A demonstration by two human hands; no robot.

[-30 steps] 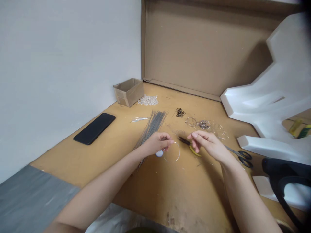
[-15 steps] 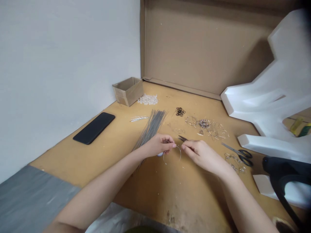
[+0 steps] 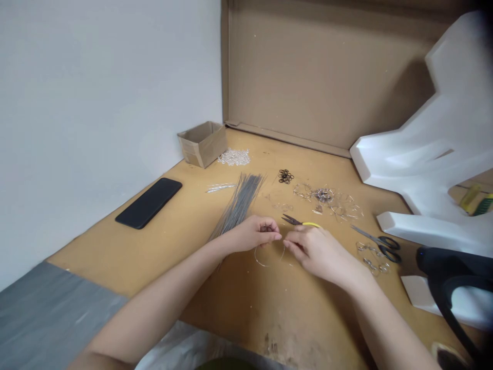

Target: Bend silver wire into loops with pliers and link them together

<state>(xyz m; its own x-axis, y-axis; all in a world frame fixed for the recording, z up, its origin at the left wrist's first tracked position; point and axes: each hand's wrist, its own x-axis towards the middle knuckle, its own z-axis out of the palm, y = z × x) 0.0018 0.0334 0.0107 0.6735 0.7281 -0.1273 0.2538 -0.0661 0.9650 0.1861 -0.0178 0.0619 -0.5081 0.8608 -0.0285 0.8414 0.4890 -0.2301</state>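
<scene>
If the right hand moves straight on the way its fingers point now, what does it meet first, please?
Most likely the thin wire loop just ahead of the right hand, which the left hand seems to hold. Depth is hard to judge from this view.

On your left, a black smartphone (image 3: pixel 148 203) lies on the tan workbench (image 3: pixel 308 318). At the far edge, a small cardboard box (image 3: pixel 202 145) sits just beside a heap of clear beads (image 3: pixel 233 157), with black rings (image 3: pixel 285 176) farther right. To your right are scissors (image 3: pixel 379 247) and white foam packing (image 3: pixel 423 154).
</scene>
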